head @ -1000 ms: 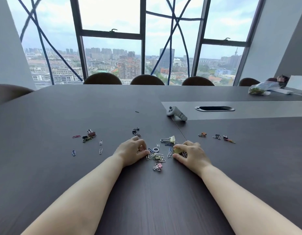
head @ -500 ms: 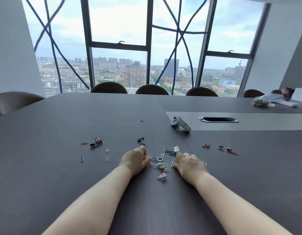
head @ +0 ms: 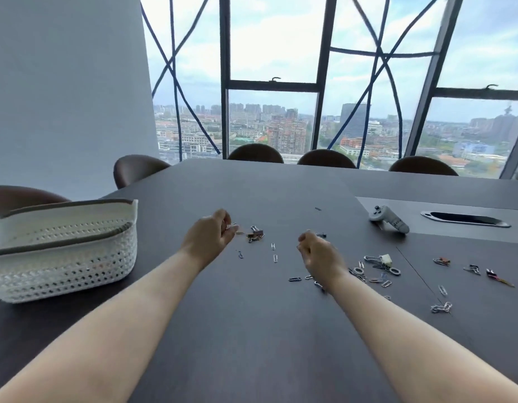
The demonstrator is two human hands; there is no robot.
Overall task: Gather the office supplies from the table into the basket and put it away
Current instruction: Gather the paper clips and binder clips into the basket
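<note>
A white perforated basket stands at the left on the dark table. My left hand hovers just right of it, fingers curled on a few metal paper clips that show at the fingertips. My right hand is raised mid-table in a loose fist shut on clips; most of what it holds is hidden. A loose pile of paper clips and binder clips lies right of that hand. A brown binder clip cluster sits between the hands, with single paper clips nearby. More clips lie far right.
A grey handheld controller lies beyond the pile, beside a cable slot in the table's grey inset. Brown chairs line the far edge under the windows, with two more behind the basket at left.
Both hands have lifted off the central clip pile and moved left. My view has swung left, which brings the basket into sight.
</note>
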